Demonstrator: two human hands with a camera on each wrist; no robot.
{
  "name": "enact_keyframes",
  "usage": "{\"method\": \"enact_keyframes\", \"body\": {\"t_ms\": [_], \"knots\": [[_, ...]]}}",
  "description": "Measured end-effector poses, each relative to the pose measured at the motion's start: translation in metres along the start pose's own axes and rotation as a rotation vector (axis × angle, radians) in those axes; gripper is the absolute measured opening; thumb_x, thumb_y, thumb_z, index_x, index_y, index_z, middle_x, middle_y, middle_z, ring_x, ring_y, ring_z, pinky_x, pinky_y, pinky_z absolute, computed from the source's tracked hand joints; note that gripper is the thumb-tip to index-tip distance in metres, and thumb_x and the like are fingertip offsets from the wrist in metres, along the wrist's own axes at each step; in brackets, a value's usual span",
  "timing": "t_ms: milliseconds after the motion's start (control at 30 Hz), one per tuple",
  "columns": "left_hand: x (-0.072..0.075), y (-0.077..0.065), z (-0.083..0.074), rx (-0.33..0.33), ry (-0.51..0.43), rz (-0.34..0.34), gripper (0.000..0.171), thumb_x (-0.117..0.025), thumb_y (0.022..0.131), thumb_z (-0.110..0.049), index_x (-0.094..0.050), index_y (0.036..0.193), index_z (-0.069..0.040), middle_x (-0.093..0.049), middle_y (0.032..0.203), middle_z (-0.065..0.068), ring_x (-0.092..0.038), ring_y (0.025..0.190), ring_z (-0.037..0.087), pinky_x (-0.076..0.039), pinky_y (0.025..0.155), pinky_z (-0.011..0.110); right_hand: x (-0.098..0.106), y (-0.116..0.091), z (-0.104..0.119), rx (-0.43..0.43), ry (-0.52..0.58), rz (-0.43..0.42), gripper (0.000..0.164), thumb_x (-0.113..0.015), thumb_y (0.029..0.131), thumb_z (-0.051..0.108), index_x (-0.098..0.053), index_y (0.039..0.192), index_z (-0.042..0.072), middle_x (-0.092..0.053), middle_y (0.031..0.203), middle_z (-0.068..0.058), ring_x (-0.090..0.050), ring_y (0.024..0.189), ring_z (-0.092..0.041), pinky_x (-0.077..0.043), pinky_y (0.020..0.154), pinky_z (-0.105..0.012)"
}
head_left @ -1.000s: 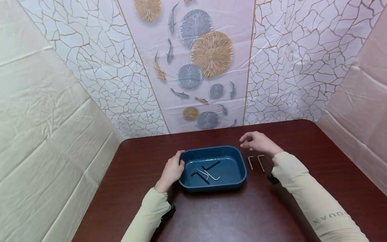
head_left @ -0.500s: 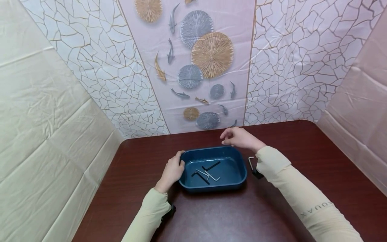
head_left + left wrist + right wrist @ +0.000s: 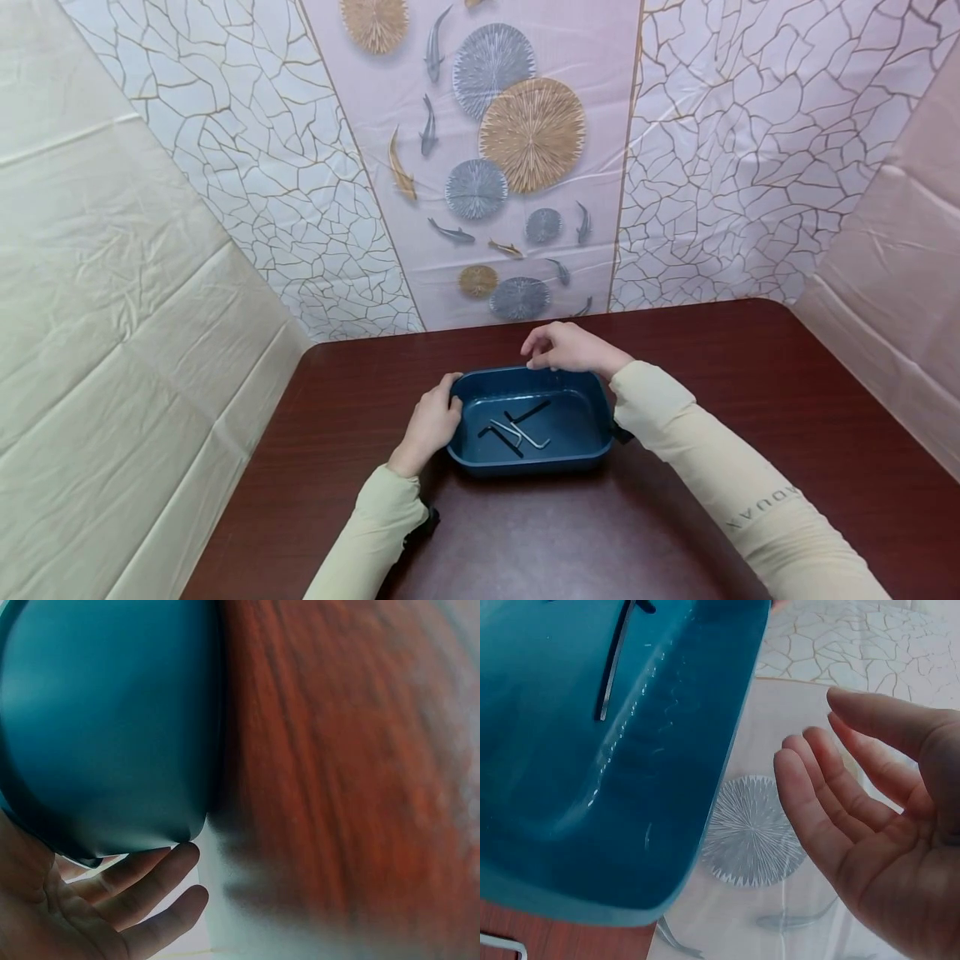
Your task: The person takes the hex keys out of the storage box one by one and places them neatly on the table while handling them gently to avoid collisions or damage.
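My left hand (image 3: 432, 421) holds the left end of a blue rectangular tray (image 3: 480, 463), its thumb over the rim and its fingers along the outer wall. In the left wrist view those fingers (image 3: 154, 889) bend against the tray's outside. Inside lie black hex keys (image 3: 531, 411) and silver hex keys (image 3: 534, 437), some crossing. Above the tray's far rim hovers my right hand (image 3: 573, 347), fingers loosely bent and holding nothing. The right wrist view shows this hand (image 3: 885, 825) apart from the tray wall, with a dark hex key (image 3: 613, 675) inside.
A silver hex key (image 3: 514, 943) lies on the table outside the tray; my right sleeve (image 3: 656, 402) covers that area in the head view. The dark red table (image 3: 525, 542) meets a patterned cloth backdrop (image 3: 525, 250) behind, with pale cloth at both sides.
My right hand has moved left from above the loose hex keys to the tray's far rim. Its arm now hides those keys in the head view. My left hand stays on the tray.
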State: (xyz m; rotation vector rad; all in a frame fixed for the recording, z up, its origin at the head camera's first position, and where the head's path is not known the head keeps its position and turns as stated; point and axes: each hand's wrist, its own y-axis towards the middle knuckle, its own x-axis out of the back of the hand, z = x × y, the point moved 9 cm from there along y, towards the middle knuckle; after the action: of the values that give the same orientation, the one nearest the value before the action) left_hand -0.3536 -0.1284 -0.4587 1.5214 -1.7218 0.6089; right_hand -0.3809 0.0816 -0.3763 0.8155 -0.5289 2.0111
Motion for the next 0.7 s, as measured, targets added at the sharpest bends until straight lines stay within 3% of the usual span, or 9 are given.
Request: {"method": "enact_keyframes", "body": {"t_ms": [167,333,567,700], "knots": [[0.001,0.001,0.001,0.0,0.01,-0.006,0.043,-0.046,0.104,-0.011,-0.048,0.147,-0.01,-0.05,0.074,0.005,-0.042,0.046,0.016,-0.041,0.051,0.032,-0.012,0.007,0.001,0.014,0.019,0.057,0.023,-0.069,0.095,0.012,-0.069,0.117,0.003,-0.068,0.092,-0.005,-0.063,0.077,-0.028,-0.055,0.078,-0.047],[-0.001,0.001,0.002,0.006,0.002,0.0,0.043,-0.046,0.104,-0.013,-0.047,0.147,-0.011,-0.05,0.075,0.005,-0.043,0.045,0.016,-0.042,0.05,0.032,-0.026,0.011,0.002,0.031,0.049,0.132,0.028,-0.069,0.095,0.01,-0.067,0.121,0.0,-0.068,0.095,-0.005,-0.065,0.09,-0.038,-0.055,0.082,-0.049],[-0.001,0.0,0.002,0.003,-0.011,-0.001,0.043,-0.046,0.105,-0.012,-0.047,0.148,-0.01,-0.05,0.074,0.006,-0.042,0.045,0.016,-0.041,0.049,0.032,-0.043,0.018,0.001,0.084,0.046,0.227,0.028,-0.066,0.096,0.007,-0.066,0.122,-0.002,-0.07,0.095,-0.003,-0.066,0.091,-0.035,-0.055,0.078,-0.039],[0.0,-0.001,0.001,0.002,-0.016,0.002,0.043,-0.046,0.105,-0.011,-0.046,0.148,-0.008,-0.05,0.073,0.006,-0.042,0.045,0.016,-0.041,0.049,0.031,-0.05,0.02,0.0,0.073,0.041,0.251,0.028,-0.066,0.095,0.004,-0.066,0.123,-0.003,-0.071,0.095,-0.004,-0.067,0.091,-0.037,-0.055,0.08,-0.045]]}}
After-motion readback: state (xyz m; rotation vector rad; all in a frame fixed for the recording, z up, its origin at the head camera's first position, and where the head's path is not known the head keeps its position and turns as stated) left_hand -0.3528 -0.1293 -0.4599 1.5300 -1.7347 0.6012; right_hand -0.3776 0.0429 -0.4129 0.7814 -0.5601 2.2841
